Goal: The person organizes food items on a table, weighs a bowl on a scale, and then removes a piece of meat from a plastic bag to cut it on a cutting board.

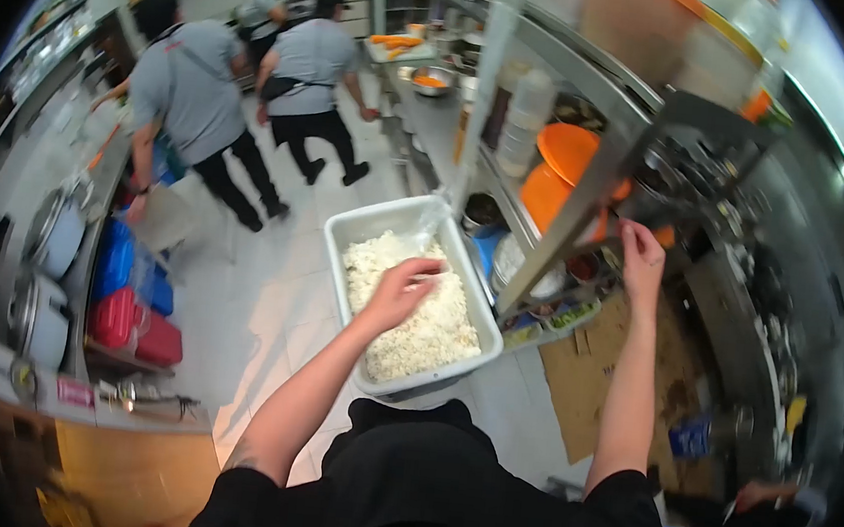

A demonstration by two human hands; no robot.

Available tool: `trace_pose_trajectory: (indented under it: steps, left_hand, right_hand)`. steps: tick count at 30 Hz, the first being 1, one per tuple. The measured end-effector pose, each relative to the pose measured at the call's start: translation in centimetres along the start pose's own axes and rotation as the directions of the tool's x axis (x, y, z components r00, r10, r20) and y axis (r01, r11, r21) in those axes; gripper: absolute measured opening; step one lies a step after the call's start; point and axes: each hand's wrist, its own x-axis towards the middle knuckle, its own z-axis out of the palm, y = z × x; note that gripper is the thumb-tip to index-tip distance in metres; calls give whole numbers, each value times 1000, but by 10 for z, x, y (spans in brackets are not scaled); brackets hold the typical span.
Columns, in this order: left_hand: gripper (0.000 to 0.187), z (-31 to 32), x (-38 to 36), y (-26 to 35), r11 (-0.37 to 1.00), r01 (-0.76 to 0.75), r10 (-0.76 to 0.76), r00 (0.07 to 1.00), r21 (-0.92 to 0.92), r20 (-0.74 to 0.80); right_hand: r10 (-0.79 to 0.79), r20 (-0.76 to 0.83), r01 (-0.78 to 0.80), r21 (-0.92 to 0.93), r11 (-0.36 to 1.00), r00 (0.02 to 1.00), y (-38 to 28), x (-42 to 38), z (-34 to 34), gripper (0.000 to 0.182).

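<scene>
A white plastic tub (pixel 336 239) in front of me holds a heap of white, crumbly food that looks like cooked rice (pixel 425 339). Clear plastic (pixel 430 226) shows at its far end. Above the food, my left hand (pixel 402 294) has its fingers bent toward the thumb; whatever lies between them is too small to make out. My right hand (pixel 643 255) is raised beside the metal shelf post, thumb and fingertips pinched together. I cannot make out anything in that pinch.
Metal shelving (pixel 588 203) with orange lids (pixel 564 156) stands at the right. Flattened cardboard (pixel 583 378) covers the floor there. Several co-workers in grey shirts (pixel 191 88) stand ahead. Red boxes (pixel 140 329) and large pots (pixel 41 316) line the left side.
</scene>
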Motion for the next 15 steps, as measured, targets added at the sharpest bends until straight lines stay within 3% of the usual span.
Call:
trace_pose_trajectory:
  steps: [1, 3, 4, 5, 6, 8, 10, 12, 14, 15]
  left_hand:
    - [33, 18, 26, 15, 990, -110, 107, 993, 89, 44]
    - [40, 52, 70, 49, 944, -255, 265, 964, 208, -20]
    - [42, 67, 92, 51, 915, -303, 335, 939, 267, -83]
    - [44, 81, 108, 54, 914, -293, 344, 926, 281, -154]
    - [46, 93, 125, 53, 894, -298, 376, 905, 335, -198]
    - [53, 108, 146, 53, 883, -267, 364, 909, 387, -204]
    - [61, 124, 163, 40, 820, -304, 387, 919, 485, -79]
    - [66, 135, 163, 47, 815, -192, 315, 939, 546, -139]
    - [66, 141, 156, 70, 852, 35, 85, 975, 523, -205]
    - [66, 143, 156, 75, 851, 46, 80, 973, 524, -215]
  right_hand:
    - [-89, 71, 101, -187, 977, 993, 9, 19, -2, 23]
    - [-199, 304, 300, -337, 892, 932, 9, 51, -2, 23]
    - [-87, 375, 197, -266, 944, 923, 11, 61, 1, 24]
    - [58, 484, 125, -337, 933, 873, 18, 75, -1, 26]
    - [115, 593, 47, -251, 967, 797, 29, 86, 1, 27]
    - [66, 708, 52, -144, 988, 703, 39, 98, 3, 23]
    - [74, 722, -18, -85, 996, 688, 57, 106, 9, 24]
    - [45, 727, -3, -59, 998, 686, 43, 108, 13, 27]
    - [43, 736, 9, -67, 998, 675, 42, 113, 13, 32]
    - [18, 733, 28, -50, 998, 680, 41, 115, 17, 33]
